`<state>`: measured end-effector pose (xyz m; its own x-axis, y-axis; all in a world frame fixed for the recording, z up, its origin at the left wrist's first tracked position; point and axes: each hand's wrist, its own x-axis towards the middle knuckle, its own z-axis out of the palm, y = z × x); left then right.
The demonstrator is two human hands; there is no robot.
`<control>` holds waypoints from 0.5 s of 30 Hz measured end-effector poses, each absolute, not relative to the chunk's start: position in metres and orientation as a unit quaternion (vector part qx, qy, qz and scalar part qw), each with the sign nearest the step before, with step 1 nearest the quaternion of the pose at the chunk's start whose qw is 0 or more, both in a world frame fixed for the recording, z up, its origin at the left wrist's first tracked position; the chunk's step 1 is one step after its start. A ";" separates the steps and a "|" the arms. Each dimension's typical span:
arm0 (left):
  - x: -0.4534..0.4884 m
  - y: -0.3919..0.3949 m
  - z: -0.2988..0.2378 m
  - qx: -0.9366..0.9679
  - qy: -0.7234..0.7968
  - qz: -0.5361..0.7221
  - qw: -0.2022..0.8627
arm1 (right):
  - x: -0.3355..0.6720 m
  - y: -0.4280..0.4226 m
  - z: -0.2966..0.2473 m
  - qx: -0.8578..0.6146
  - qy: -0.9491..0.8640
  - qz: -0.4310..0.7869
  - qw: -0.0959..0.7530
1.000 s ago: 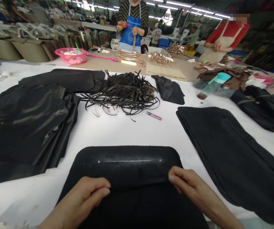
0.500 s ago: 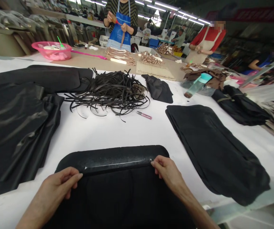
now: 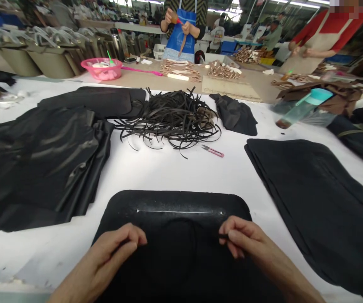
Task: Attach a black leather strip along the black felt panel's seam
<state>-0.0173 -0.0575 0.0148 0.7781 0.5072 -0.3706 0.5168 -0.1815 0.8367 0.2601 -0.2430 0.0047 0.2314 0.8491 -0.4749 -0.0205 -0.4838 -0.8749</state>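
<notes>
A black panel (image 3: 175, 269) with rounded far corners lies in front of me, a narrow white slit (image 3: 179, 211) with small pointed ends running across its far part. My right hand (image 3: 242, 237) is closed over the panel's right side, pinching a thin black strip (image 3: 223, 236) between thumb and fingers. On the left, my left hand (image 3: 118, 248) is also closed in a pinch just above the panel. Black on black makes the strip's run between the hands hard to follow; a faint curved line shows on the panel there.
Beyond the panel lie pink-handled thread snips (image 3: 213, 151) and a heap of black strips (image 3: 171, 118). Black sheets (image 3: 42, 164) are piled left, stacked black panels (image 3: 313, 202) right. A teal-lidded bottle (image 3: 306, 107) and pink basin (image 3: 102, 69) stand farther back. Two people work across the table.
Both hands have drawn nearer to me, away from the slit, where the strip was stretched between them. The slit now shows uncovered. My view has swung left.
</notes>
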 end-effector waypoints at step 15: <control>-0.027 -0.088 -0.001 0.843 0.248 -0.006 0.477 | 0.216 -0.239 0.024 -0.699 -0.514 0.477 0.139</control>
